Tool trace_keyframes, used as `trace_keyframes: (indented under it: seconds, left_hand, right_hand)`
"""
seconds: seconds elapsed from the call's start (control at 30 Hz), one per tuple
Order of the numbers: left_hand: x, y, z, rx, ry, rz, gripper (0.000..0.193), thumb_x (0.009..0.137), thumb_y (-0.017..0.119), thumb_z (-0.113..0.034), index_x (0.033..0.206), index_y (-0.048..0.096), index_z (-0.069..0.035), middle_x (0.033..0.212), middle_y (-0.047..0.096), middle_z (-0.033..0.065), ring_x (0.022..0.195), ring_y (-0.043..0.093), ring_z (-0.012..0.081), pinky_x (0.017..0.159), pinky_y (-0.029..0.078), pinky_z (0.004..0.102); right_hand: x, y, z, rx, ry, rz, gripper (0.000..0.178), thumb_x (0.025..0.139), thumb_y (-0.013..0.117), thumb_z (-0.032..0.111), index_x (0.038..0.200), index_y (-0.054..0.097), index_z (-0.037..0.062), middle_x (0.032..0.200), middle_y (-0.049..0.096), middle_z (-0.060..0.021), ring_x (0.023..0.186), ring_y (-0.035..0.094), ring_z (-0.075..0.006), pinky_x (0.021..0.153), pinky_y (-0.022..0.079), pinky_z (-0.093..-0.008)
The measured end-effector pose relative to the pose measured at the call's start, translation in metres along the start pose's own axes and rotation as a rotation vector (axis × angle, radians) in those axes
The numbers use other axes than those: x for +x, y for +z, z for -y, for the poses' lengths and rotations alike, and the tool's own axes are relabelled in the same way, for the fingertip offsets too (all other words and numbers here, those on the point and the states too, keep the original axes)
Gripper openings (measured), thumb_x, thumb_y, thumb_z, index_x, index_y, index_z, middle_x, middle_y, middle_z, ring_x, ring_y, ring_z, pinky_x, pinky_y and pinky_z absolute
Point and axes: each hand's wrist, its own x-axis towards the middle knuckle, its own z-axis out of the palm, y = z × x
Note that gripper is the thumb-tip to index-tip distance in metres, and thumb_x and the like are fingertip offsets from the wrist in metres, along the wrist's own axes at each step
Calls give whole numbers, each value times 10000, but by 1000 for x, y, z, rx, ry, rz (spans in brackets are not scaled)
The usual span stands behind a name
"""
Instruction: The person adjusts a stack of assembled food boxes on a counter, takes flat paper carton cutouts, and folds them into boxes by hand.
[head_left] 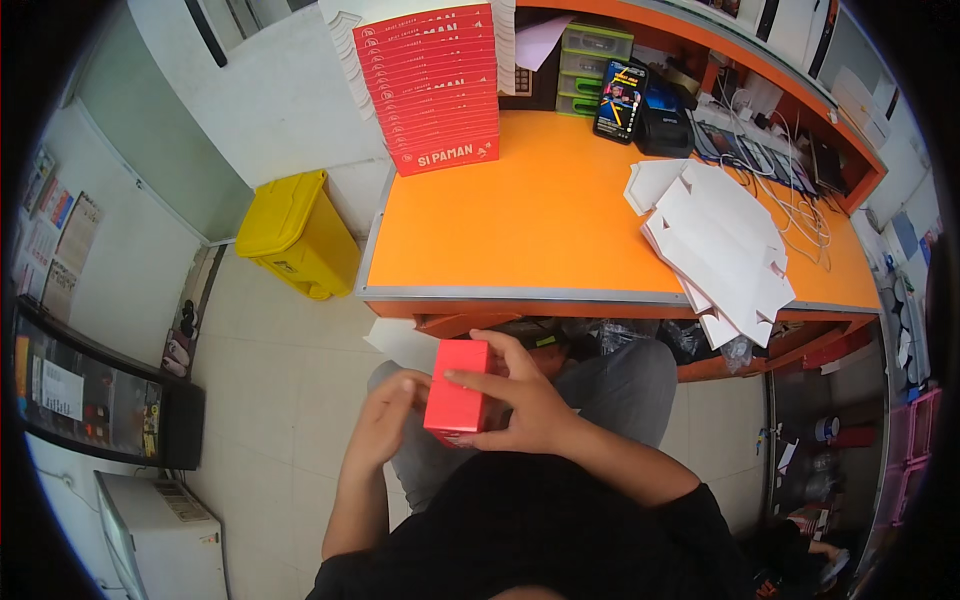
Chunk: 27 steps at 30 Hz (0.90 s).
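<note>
A small red cardboard box (457, 395) is held over my lap, its top and front sides facing up toward me. My right hand (532, 408) wraps around its right side, with fingers along the far edge and top and the thumb at the near corner. Against the box's left side, my left hand (384, 416) has its fingers bent and pressed to the cardboard; some fingertips are hidden. A tall stack of red box pieces (440, 105) stands at the table's far left. Flat white cardboard blanks (722, 245) lie piled at the table's right, partly over the front edge.
The orange table (520, 240) is in front of my knees. On it are a lit phone (620, 102), green drawers (597, 50), a black case (664, 130) and white cables (800, 215). A yellow bin (305, 235) stands left; another person's arm (826, 550) shows lower right.
</note>
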Motion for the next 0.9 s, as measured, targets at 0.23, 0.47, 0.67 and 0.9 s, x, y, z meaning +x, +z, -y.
trace_keyframes:
  seconds: [0.23,0.47,0.67,0.9]
  left_hand:
    - [-11,-68,19,-177,480,-760,286,1131,458,-228,1292,548,-9,995,638,65,964,620,147,814,516,314]
    - [-11,-20,69,-5,147,-538,658,973,704,-183,1528,394,-10,1428,568,149,1368,522,275,1128,444,419]
    - [-2,30,61,-333,340,-102,1041,809,912,-311,1620,300,-84,1610,415,115,1497,392,283,1238,285,525]
    - [22,36,25,-554,378,-309,1207,836,889,-406,1690,57,-223,1560,457,90,1438,469,279,1205,339,558]
  right_hand:
    - [17,-21,7,393,-5,13,738,761,927,253,1429,650,103,1616,285,-188,1469,391,-367,1173,401,-479]
    - [48,-21,10,782,-195,-221,816,880,852,290,1553,475,23,1654,219,-145,1533,303,-304,1236,306,-458]
    - [69,7,7,791,-138,-409,805,930,801,302,1586,421,29,1675,187,-163,1563,263,-288,1251,289,-439]
    - [59,13,-4,714,-151,-452,816,941,786,288,1596,391,7,1680,167,-168,1570,246,-287,1260,275,-434]
